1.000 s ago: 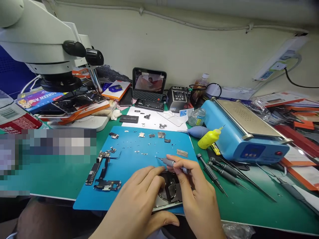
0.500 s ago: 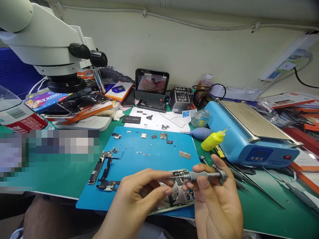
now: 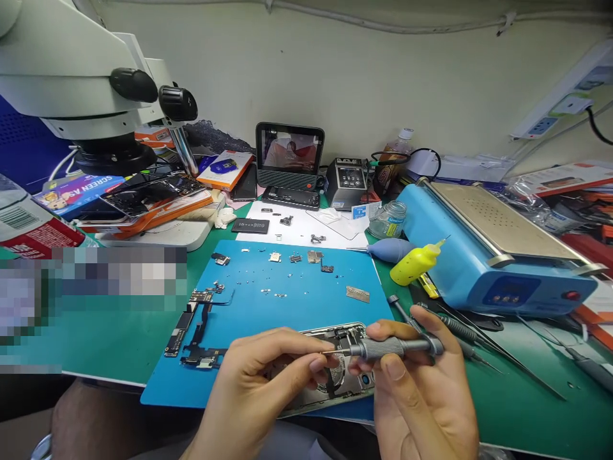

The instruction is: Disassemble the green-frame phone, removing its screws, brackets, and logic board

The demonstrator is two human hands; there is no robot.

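Observation:
My right hand (image 3: 421, 390) is wrapped round the knurled grey handle of a precision screwdriver (image 3: 383, 348), held nearly level with its tip pointing left. The thumb and forefinger of my left hand (image 3: 268, 370) meet at the slim end of its bit; whether a tiny screw sits there I cannot make out. Below both hands lies an opened phone housing (image 3: 352, 383) with a round coil and camera lenses, partly hidden by my fingers. It rests on a blue mat (image 3: 268, 313). A phone logic board (image 3: 179, 332) and a flex cable assembly (image 3: 204, 351) lie left of it.
Several tiny screws and metal shields dot the mat. A black battery (image 3: 250, 225) lies behind it. To the right are a yellow bottle (image 3: 414, 267), a blue air blower (image 3: 390, 250), tweezers (image 3: 522, 361) and a blue heating plate machine (image 3: 493, 275). A microscope (image 3: 115, 115) overhangs the left.
My left thumb and forefinger have come together at the bit's tip. The screwdriver has dropped slightly and its shaft shows more clearly. The whole view has shifted a little.

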